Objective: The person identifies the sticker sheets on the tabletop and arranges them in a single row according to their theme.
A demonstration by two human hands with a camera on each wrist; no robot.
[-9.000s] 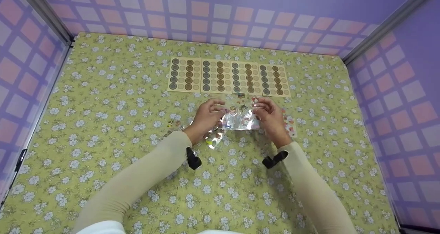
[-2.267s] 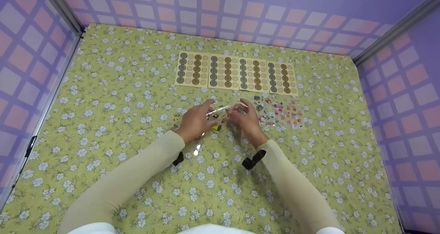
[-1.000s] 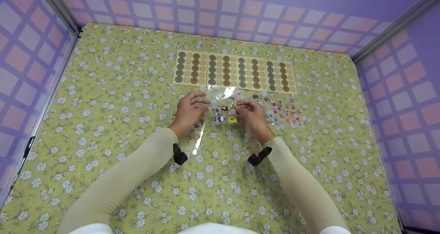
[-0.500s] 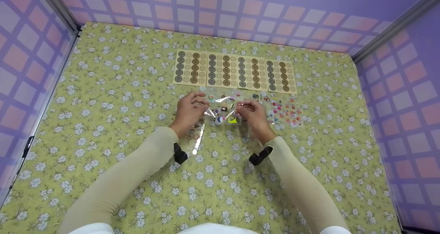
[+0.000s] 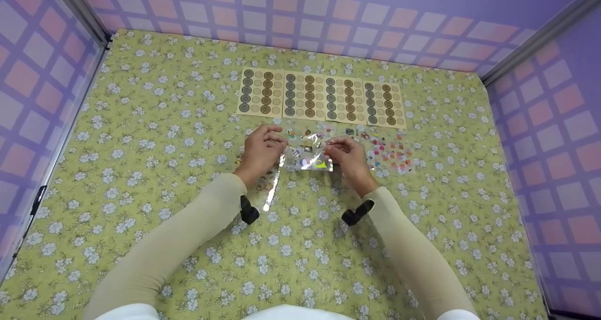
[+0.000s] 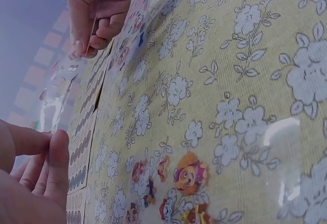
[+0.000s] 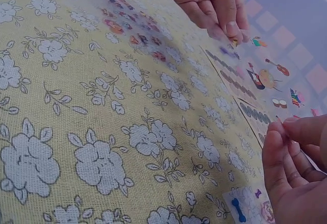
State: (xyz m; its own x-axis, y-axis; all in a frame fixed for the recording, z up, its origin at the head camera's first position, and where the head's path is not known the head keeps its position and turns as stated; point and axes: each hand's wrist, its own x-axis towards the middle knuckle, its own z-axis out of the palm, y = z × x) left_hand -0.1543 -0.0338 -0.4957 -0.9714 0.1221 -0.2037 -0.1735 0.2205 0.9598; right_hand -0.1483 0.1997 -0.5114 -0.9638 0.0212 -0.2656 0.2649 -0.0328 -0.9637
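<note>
A clear sticker sheet (image 5: 307,154) printed with small musical instruments, among them guitars and a yellow horn, is held up between the two hands. My left hand (image 5: 263,151) pinches its left edge between thumb and index finger, as the left wrist view shows. At the right edge, my right hand (image 5: 350,159) pinches the sheet (image 7: 277,68) in the same way, its other fingers curled in. Beneath the left forearm lie more clear stickers with cartoon characters (image 6: 190,175). Right of the right hand is a clear sheet of small pink and orange stickers (image 5: 392,155).
Cream sheets of round brown and grey stickers (image 5: 305,94) lie in a row behind the hands. The table has a yellow floral cloth (image 5: 155,122). Purple checked panels (image 5: 300,19) stand at the back and both sides.
Nine seconds ago both hands held a different clear sheet. Since 2.3 seconds ago the hands have drawn apart, with the instrument sheet spread between them. Lately it has tilted slightly, shifting its glare.
</note>
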